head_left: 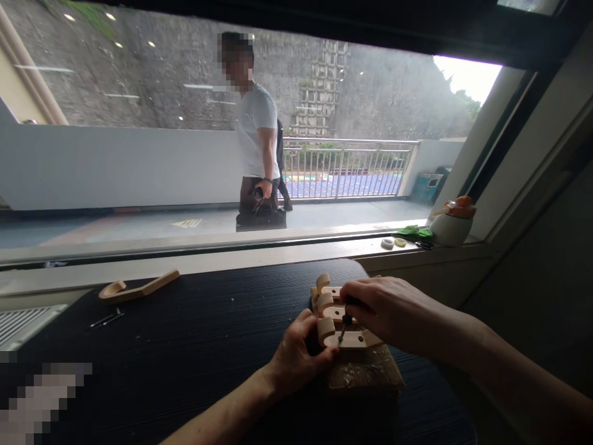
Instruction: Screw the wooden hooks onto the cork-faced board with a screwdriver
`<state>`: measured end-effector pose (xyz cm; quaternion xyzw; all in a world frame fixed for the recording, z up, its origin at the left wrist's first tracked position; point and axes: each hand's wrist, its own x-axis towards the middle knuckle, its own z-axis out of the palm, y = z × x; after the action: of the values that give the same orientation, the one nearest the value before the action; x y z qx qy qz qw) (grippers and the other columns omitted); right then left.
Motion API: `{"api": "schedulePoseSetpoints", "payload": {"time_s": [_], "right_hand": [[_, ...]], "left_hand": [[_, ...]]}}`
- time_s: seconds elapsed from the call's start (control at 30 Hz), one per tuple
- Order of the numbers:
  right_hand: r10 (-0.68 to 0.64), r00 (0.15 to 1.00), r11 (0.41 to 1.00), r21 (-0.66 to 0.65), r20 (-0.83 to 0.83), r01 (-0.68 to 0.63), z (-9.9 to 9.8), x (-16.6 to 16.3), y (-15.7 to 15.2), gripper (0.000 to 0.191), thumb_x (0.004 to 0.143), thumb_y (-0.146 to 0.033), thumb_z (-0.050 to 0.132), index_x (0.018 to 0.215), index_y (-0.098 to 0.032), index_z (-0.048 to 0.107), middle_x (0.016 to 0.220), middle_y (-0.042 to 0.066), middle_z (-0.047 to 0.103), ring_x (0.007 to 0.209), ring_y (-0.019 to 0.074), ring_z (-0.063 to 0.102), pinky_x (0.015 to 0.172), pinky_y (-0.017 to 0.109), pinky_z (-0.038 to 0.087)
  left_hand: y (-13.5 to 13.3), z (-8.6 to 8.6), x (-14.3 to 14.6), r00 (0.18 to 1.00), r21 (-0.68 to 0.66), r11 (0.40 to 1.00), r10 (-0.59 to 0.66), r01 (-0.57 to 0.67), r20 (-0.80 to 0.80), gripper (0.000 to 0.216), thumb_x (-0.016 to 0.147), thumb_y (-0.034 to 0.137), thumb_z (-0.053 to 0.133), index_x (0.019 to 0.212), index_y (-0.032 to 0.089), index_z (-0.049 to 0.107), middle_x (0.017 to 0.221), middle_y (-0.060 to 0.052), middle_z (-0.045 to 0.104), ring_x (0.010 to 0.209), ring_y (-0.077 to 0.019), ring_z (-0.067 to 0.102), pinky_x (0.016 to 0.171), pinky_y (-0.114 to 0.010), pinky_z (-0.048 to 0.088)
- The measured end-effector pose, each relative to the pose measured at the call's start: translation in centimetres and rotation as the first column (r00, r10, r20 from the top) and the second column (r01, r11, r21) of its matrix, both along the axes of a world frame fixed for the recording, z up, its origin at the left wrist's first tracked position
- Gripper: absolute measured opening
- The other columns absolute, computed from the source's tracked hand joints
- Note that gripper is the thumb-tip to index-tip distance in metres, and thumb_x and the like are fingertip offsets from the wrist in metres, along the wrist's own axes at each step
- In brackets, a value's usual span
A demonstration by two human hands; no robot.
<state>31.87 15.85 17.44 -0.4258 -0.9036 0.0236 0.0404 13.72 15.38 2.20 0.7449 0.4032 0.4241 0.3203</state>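
My right hand (377, 303) is closed around the dark handle of a screwdriver (343, 329). Its shaft slants down to the nearest wooden hook (351, 339), by a hole near the curled end. That hook lies in a row with a middle wooden hook (331, 313) and a far wooden hook (323, 283), curled ends to the left. Beneath them is a tape-wrapped brown block (370, 371). Pinching the nearest hook's curled end from the left is my left hand (299, 352). The screwdriver's exact tip and any screw there are too small to make out.
A loose wooden hook (143, 289) lies at the dark table's (208, 352) far left, with small dark pieces (107, 319) beside it. Tape rolls (388, 243), a green cloth (414, 232) and a white container (451, 227) stand on the sill. Outside the window is a person (259, 130).
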Motion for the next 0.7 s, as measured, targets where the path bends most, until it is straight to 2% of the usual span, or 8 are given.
{"api": "schedulePoseSetpoints", "payload": {"time_s": [0.2,0.37,0.5,0.7], "right_hand": [[-0.058,0.998,0.997,0.046,-0.013,0.058,-1.0,-0.2,0.4,0.026,0.091,-0.033,0.039,0.077,-0.019,0.055,0.066,0.002,0.062,0.062,0.0134,0.056,0.057,0.025,0.028],[-0.11,0.992,0.991,0.078,0.057,0.105,-0.5,-0.2,0.1,0.025,0.09,-0.038,0.04,0.079,-0.02,0.055,0.068,0.002,0.064,0.064,0.016,0.059,0.054,0.026,0.025],[-0.069,0.997,0.997,0.041,0.045,0.067,0.5,0.0,-0.1,0.021,0.086,-0.039,0.047,0.095,-0.025,0.058,0.079,0.001,0.066,0.073,0.0176,0.061,0.056,0.025,0.028],[-0.004,1.0,1.0,-0.009,-0.009,0.004,0.3,0.1,0.1,0.024,0.09,-0.031,0.039,0.078,-0.021,0.057,0.073,0.001,0.063,0.066,0.0128,0.058,0.057,0.024,0.03]], "left_hand": [[0.0,0.1,0.0,1.0,-0.012,1.0,0.003,-0.004,-0.009,0.016,0.073,0.023,0.062,0.087,0.017,0.058,0.093,-0.002,0.051,0.086,-0.0151,0.051,0.079,-0.026,0.046],[0.1,-0.2,0.0,1.0,-0.003,1.0,0.017,-0.017,-0.02,0.015,0.072,0.024,0.063,0.085,0.017,0.058,0.091,-0.002,0.051,0.087,-0.0157,0.051,0.079,-0.026,0.045],[0.0,-0.1,0.0,1.0,-0.011,1.0,0.009,-0.009,-0.012,0.016,0.072,0.023,0.063,0.086,0.017,0.058,0.091,-0.002,0.051,0.085,-0.0153,0.051,0.078,-0.025,0.046],[0.0,0.1,0.0,1.0,-0.009,1.0,0.011,-0.011,-0.007,0.019,0.072,0.023,0.063,0.09,0.018,0.06,0.094,-0.003,0.052,0.09,-0.0167,0.052,0.083,-0.027,0.045]]}}
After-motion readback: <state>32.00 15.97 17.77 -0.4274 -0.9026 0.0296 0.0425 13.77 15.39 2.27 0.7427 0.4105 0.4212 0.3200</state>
